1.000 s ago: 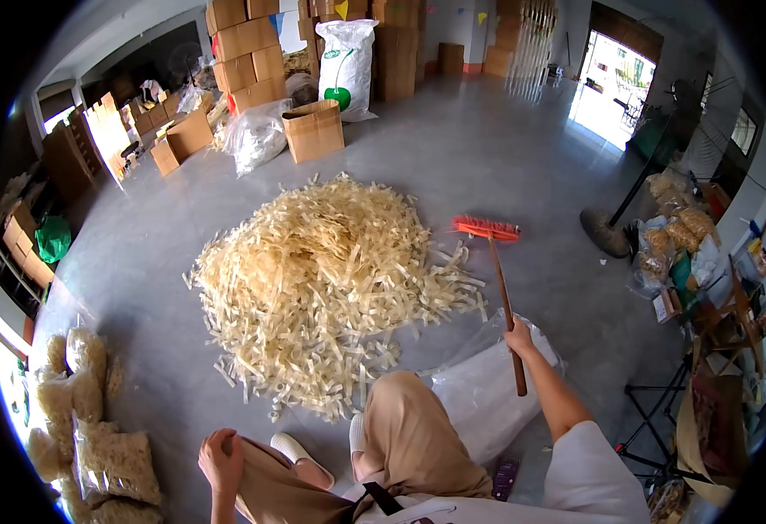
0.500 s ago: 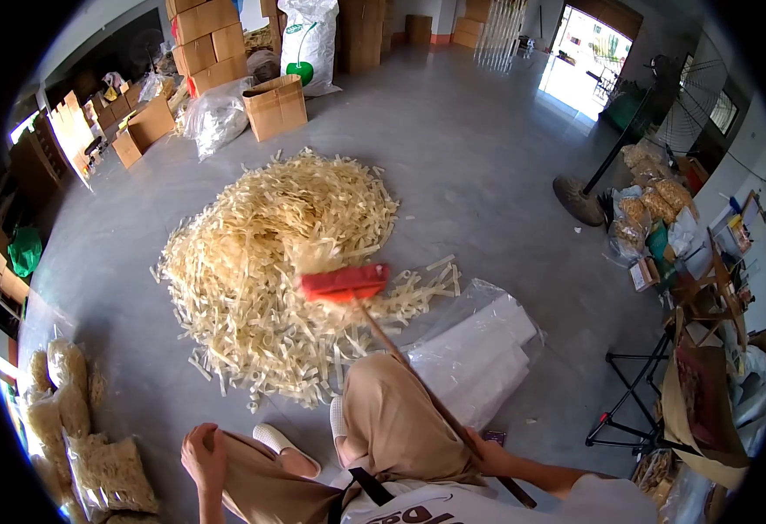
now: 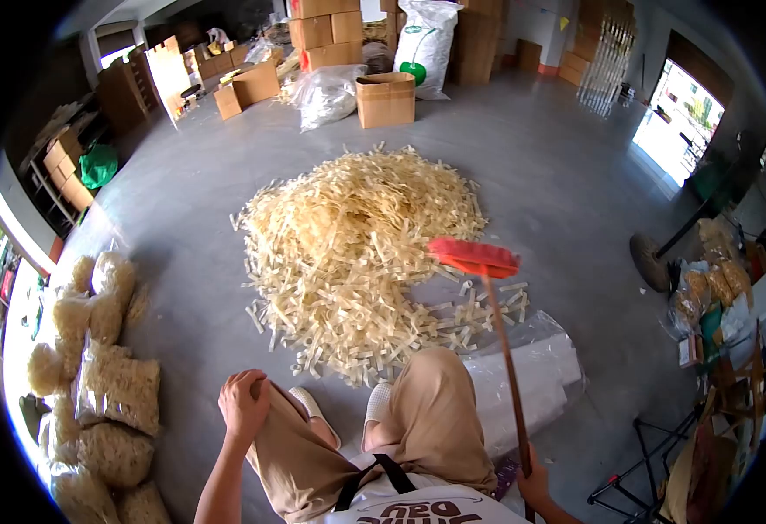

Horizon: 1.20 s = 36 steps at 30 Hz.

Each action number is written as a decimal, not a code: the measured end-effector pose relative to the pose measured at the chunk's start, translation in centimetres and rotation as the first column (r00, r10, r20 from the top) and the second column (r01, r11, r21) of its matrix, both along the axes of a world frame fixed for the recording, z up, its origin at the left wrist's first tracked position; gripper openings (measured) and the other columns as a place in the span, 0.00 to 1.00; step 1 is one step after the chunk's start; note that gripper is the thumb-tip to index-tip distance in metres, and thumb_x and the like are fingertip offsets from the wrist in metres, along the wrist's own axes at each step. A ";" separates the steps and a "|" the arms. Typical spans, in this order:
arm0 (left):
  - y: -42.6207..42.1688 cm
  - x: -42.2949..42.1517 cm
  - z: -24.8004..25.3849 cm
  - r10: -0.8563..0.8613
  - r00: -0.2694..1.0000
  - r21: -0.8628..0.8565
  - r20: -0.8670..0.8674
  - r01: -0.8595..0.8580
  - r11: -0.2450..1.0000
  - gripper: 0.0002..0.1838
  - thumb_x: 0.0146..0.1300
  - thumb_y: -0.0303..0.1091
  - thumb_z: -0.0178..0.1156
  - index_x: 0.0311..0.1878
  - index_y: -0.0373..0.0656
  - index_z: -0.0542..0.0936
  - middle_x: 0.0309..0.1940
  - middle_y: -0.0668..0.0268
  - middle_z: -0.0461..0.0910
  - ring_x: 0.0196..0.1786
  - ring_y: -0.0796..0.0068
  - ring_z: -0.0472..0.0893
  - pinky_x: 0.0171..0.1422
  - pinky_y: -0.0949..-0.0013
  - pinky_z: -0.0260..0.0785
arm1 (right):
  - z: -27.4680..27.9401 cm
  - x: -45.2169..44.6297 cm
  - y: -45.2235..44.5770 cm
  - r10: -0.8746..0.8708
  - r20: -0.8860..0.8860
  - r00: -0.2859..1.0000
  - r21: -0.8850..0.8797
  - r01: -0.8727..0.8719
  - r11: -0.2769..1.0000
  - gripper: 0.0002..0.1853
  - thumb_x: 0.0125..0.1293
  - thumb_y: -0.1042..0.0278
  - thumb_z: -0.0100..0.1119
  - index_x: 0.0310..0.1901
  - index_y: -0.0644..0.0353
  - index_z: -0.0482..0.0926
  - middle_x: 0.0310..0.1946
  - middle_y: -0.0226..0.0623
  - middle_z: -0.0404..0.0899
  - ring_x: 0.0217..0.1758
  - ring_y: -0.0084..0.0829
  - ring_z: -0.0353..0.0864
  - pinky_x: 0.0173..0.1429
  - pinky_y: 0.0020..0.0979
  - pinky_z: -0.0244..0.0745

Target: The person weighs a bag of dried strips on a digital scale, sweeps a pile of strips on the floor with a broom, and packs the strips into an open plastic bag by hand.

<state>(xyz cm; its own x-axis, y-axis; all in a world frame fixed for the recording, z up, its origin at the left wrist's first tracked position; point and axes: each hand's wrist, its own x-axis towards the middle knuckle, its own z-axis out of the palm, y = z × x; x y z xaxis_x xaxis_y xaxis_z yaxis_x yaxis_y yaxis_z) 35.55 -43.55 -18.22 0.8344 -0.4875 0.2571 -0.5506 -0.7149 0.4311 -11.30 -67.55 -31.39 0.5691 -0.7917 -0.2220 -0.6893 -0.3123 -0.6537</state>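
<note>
My right hand (image 3: 536, 479) is closed round the brown wooden handle of a broom (image 3: 476, 258), near the handle's lower end in view. The broom's wide red head hangs over the right edge of a big pile of pale yellowish strips (image 3: 357, 253); whether it touches them I cannot tell. My left hand (image 3: 244, 403) rests on my left knee with its fingers draped over it, holding nothing. To the right of my right knee lies a clear plastic sheet or bag (image 3: 523, 384), partly behind the broom handle, with loose strips beside it.
Filled clear bags (image 3: 117, 384) lie at the left. A cardboard box (image 3: 386, 99), a white sack (image 3: 425, 48) and stacked cartons stand beyond the pile. On the right are a fan base (image 3: 649, 262), more bags (image 3: 706, 288) and a black folding frame (image 3: 649, 463).
The broom head has moved right, from over the strips to the pile's right edge. My view has turned left. My left hand stays on my knee.
</note>
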 end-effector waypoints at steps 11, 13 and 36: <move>0.4 0.2 -0.3 0.034 0.999 -0.003 -0.004 -0.034 0.999 0.07 0.50 0.34 0.57 0.31 0.43 0.80 0.34 0.65 0.80 0.42 0.61 0.77 0.50 0.62 0.66 | 1.0 -1.1 -3.9 -0.293 0.074 0.953 0.537 0.209 0.817 0.33 0.56 0.79 0.47 0.66 0.60 0.53 0.19 0.33 0.70 0.13 0.24 0.68 0.16 0.26 0.64; 0.2 0.2 -0.5 0.040 0.999 -0.005 -0.005 -0.040 0.999 0.07 0.50 0.34 0.57 0.31 0.43 0.80 0.33 0.66 0.80 0.42 0.61 0.76 0.51 0.62 0.65 | -1.0 -2.8 -3.0 -0.271 -0.368 0.890 0.681 0.456 0.573 0.28 0.62 0.63 0.53 0.64 0.54 0.59 0.53 0.43 0.72 0.57 0.28 0.71 0.60 0.33 0.65; 1.6 -0.5 0.0 0.046 0.999 -0.048 0.016 -0.045 0.998 0.07 0.51 0.33 0.57 0.31 0.42 0.80 0.34 0.65 0.80 0.44 0.63 0.76 0.52 0.62 0.64 | 5.3 16.8 -9.2 0.363 0.155 0.919 -0.245 -0.320 0.915 0.31 0.54 0.79 0.51 0.62 0.60 0.60 0.21 0.54 0.73 0.25 0.51 0.76 0.29 0.36 0.70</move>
